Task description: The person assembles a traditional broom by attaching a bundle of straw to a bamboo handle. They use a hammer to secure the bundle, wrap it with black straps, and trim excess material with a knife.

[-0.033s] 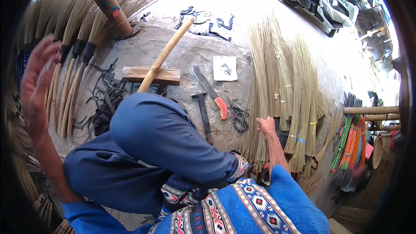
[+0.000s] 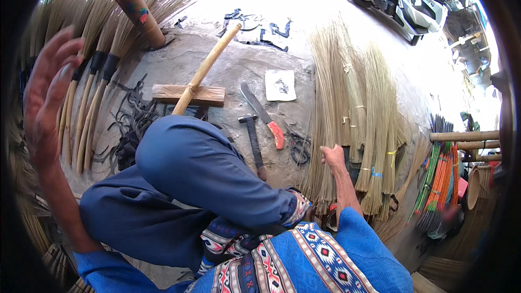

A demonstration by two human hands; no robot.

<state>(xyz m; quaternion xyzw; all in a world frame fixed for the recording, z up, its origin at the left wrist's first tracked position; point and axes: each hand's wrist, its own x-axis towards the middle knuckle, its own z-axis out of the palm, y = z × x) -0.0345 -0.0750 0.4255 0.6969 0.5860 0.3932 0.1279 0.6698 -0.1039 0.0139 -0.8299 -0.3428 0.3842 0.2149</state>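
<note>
My left hand is raised at the left, fingers stretched out and holding nothing, in front of several upright grass brooms. On the right, my right hand is closed at the lower part of a long bundle of dry grass stalks. Whatever its curled fingers hold is hidden. Left of that bundle, a machete with a red handle lies on the ground beside a dark-handled hammer. A wooden mallet-like piece, a round stick against a block, stands beyond my bent knee.
Black rubber-like strips lie piled left of my knee. A white sheet with small dark bits is beyond the machete. More tied grass bundles lie at the right. A thick post rises far left; a motorbike stands far right.
My left hand has shifted slightly to the right, its fingertips now more in front of the brooms. My right hand stays at the grass bundle.
</note>
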